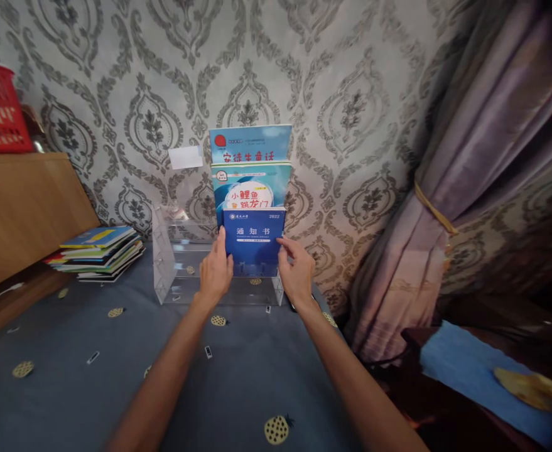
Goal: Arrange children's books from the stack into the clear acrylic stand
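A dark blue booklet (254, 254) with white print and "2022" stands upright at the right end of a clear acrylic tiered rack (162, 263). My left hand (216, 267) grips the booklet's left edge. My right hand (296, 267) pinches its right edge. Behind it, one tier higher, rises a teal picture book (252, 182) with a white oval title. A light blue book (251, 143) stands tallest at the back, its lower part hidden by the teal one. The left stretch of the rack holds no books.
On the left of the patterned dark cloth (162, 370) lies a stack of thin books (99, 251), beside a wooden cabinet (26, 213) with a red basket (0, 107). A tied curtain (407, 263) hangs at right. A dark object partly shows behind my right wrist.
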A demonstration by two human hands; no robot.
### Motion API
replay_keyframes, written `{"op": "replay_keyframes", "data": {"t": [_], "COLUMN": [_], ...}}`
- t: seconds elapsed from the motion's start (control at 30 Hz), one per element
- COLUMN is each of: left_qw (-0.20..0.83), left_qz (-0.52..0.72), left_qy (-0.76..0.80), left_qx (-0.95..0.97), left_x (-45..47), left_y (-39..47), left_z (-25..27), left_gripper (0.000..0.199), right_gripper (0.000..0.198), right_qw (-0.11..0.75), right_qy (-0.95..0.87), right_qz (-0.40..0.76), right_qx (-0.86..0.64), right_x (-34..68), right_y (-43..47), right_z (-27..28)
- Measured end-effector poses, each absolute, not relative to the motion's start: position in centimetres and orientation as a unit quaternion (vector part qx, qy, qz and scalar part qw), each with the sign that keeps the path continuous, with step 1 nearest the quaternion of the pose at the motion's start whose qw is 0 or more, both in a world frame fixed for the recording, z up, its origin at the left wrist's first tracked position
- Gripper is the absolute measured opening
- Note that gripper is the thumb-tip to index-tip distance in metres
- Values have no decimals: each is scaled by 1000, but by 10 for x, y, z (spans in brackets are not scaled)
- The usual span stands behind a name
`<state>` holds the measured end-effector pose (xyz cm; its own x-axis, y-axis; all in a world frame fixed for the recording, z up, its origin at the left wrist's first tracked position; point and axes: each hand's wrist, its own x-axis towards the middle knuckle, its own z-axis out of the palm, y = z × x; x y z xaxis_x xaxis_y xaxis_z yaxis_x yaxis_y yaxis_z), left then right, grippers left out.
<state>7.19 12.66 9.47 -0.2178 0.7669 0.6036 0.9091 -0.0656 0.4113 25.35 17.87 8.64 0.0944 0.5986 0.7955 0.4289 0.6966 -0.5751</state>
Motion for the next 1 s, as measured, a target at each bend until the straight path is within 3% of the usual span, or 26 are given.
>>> {"op": "replay_keyframes", "data": {"t": [1.0], "left_qw": [70], "left_qz": [-382], "left_qy": [-665], "left_qx": [-638], "left_x": [64], "left_y": [122], "left_z": [97], "left_gripper": [71], "right_gripper": [36], "right_qw": [632], "right_qy": [-659], "right_qz": [66], "right_qx": [-402], "right_x": [249], "right_y": [180], "right_z": [81]}}
